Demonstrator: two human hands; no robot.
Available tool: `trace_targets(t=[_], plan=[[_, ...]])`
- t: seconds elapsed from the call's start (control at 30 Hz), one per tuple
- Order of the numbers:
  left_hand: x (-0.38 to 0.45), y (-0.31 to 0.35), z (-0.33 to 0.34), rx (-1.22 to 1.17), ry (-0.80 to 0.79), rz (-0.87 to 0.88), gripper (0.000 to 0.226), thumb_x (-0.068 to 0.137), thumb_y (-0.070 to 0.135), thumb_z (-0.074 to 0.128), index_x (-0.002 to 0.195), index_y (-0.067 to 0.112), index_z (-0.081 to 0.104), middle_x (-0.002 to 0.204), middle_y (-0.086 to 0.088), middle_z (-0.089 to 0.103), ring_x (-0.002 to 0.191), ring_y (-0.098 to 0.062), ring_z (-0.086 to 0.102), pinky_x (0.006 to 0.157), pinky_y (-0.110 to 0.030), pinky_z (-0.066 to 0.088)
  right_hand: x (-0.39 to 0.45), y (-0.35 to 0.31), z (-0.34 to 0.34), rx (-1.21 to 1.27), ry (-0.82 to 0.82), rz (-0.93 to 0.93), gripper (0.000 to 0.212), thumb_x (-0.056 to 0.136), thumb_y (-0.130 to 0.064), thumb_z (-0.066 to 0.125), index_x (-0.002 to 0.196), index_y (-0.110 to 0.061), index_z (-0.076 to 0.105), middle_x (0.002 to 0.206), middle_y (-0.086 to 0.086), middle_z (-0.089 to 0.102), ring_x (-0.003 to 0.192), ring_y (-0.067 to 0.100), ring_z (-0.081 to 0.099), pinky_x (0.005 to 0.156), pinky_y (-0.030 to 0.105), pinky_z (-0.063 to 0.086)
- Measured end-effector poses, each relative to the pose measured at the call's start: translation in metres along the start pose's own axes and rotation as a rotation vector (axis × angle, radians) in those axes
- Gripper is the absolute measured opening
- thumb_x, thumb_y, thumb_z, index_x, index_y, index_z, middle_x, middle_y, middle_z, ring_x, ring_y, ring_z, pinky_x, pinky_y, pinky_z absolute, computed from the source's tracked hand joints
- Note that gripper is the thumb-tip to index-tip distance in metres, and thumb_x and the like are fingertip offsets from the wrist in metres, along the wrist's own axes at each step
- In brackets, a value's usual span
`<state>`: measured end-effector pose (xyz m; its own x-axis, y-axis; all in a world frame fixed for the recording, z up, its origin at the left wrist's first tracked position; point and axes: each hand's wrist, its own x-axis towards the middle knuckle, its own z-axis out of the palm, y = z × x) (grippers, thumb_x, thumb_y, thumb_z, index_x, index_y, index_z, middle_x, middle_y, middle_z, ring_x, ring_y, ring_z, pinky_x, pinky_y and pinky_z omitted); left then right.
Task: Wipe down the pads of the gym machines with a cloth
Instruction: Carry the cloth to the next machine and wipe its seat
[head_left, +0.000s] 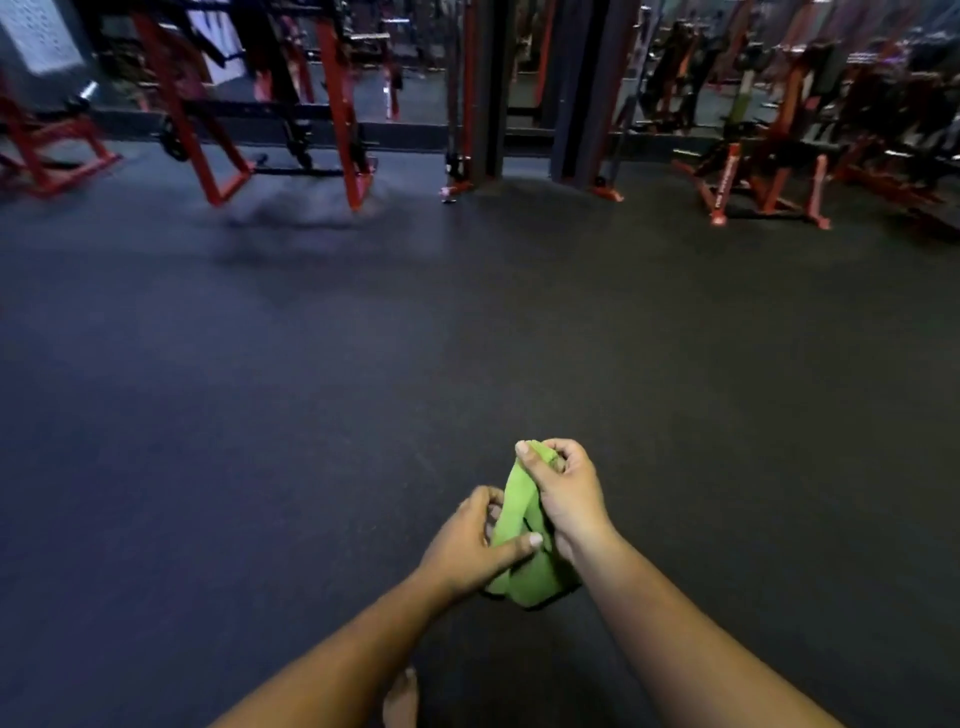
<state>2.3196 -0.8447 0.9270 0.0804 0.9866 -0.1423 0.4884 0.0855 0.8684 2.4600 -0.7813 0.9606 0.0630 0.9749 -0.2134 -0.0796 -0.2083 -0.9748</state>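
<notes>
Room: a dim gym with a dark rubber floor (363, 364); red-and-black steel machine frames (332, 104) stand in a row along the far side, blurred, with a mirror or glass wall behind them.
Cloth: a bright green, soft folded cloth (511, 525) is held in the air in front of the person, low in the view and well apart from every machine.
Right hand: the right hand (563, 493) has its fingers curled round the upper end of the cloth.
Left hand: the left hand (470, 545) pinches the lower part, thumb lying across the fabric.
Pads: none can be picked out clearly; the machines are too far off and too blurred.
Step, as judged: the cloth seems to be getting folded or re-bunched on the way to a machine; no wiping is under way.
Risk, loose grip: the hanging bottom fold could slip free and drop onto the floor, picking up grit that would then smear the pads.
Risk, footing: a bare foot (400, 699) shows at the bottom edge; with eyes on the cloth, a toe could catch a low frame foot ahead.
</notes>
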Motion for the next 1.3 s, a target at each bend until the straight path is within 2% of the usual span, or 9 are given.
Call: trace_targets(t=[0.13,0.23,0.43,0.57,0.73,0.87,1.1,1.2,1.3], plan=[[0.068,-0.029,-0.047,0.064,0.139,-0.055,0.032,0.088,0.043,0.072,0.112,0.026,0.06,0.105,0.005,0.071,0.095,-0.015,0.065,0.077,-0.033,0.051,0.058,-0.004,0.054,0.066,-0.124,0.085,0.045,0.082,-0.012,0.085,0.117,-0.009,0.057,0.099,0.016,0.071,0.081,0.022,0.071,0.064,0.036,0.057],[0.118,-0.049,-0.09,-0.194,0.146,-0.099,0.013,0.092,0.022,0.072,0.105,0.023,0.068,0.101,-0.002,0.076,0.097,-0.024,0.071,0.084,-0.041,0.057,0.101,-0.01,0.086,-0.039,-0.187,0.047,0.053,0.085,-0.005,0.08,0.129,-0.013,0.054,0.11,0.015,0.072,0.091,0.02,0.071,0.074,0.032,0.058],[0.207,-0.058,-0.178,-0.536,0.238,-0.21,0.006,0.096,0.015,0.069,0.101,0.014,0.071,0.1,-0.008,0.078,0.097,-0.026,0.074,0.09,-0.047,0.06,0.159,-0.019,0.142,-0.7,-0.322,-0.153,0.036,0.084,-0.038,0.082,0.116,-0.034,0.064,0.105,-0.014,0.071,0.092,-0.005,0.065,0.08,0.018,0.051],[0.251,-0.059,-0.226,-0.362,0.23,-0.202,0.008,0.098,0.014,0.063,0.099,0.01,0.07,0.097,-0.008,0.076,0.087,-0.02,0.068,0.081,-0.038,0.057,0.213,-0.03,0.174,-0.832,-0.144,-0.193,0.005,0.095,-0.032,0.066,0.094,-0.027,0.067,0.084,-0.01,0.07,0.083,0.015,0.066,0.066,0.031,0.045],[0.317,-0.078,-0.286,0.237,0.19,-0.266,0.021,0.098,0.031,0.057,0.094,0.013,0.067,0.097,-0.006,0.071,0.093,-0.025,0.065,0.074,-0.033,0.049,0.297,-0.043,0.202,-0.784,0.065,-0.18,0.011,0.1,-0.028,0.059,0.107,-0.019,0.059,0.095,0.002,0.066,0.092,0.029,0.063,0.07,0.033,0.039],[0.379,-0.082,-0.309,0.385,0.262,-0.258,0.029,0.098,0.037,0.057,0.085,0.013,0.064,0.084,0.0,0.065,0.083,-0.022,0.061,0.066,-0.032,0.041,0.368,-0.042,0.239,-0.735,-0.012,-0.196,0.018,0.096,-0.031,0.066,0.106,-0.018,0.059,0.098,0.002,0.068,0.094,0.027,0.064,0.073,0.034,0.043],[0.486,-0.085,-0.322,-0.064,0.409,-0.311,0.016,0.097,0.028,0.065,0.091,0.017,0.076,0.077,0.002,0.074,0.075,-0.015,0.069,0.062,-0.029,0.051,0.456,-0.037,0.328,-0.426,-0.271,-0.169,0.027,0.089,-0.04,0.07,0.105,-0.019,0.073,0.097,-0.004,0.07,0.088,0.006,0.065,0.078,0.024,0.052],[0.525,-0.084,-0.338,-0.448,0.441,-0.291,0.015,0.1,0.026,0.066,0.107,0.018,0.076,0.094,0.0,0.08,0.092,-0.016,0.075,0.08,-0.027,0.059,0.501,-0.049,0.351,-0.358,-0.384,-0.109,0.016,0.103,-0.017,0.058,0.114,-0.018,0.068,0.108,-0.003,0.058,0.098,0.004,0.06,0.079,0.006,0.042],[0.564,-0.086,-0.357,-0.714,0.421,-0.255,0.024,0.096,0.024,0.071,0.116,0.01,0.073,0.107,-0.008,0.079,0.103,-0.021,0.074,0.092,-0.033,0.058,0.538,-0.061,0.37,-0.332,-0.519,-0.088,0.022,0.103,-0.005,0.048,0.11,-0.016,0.065,0.112,-0.008,0.058,0.105,-0.001,0.06,0.088,0.01,0.041]])
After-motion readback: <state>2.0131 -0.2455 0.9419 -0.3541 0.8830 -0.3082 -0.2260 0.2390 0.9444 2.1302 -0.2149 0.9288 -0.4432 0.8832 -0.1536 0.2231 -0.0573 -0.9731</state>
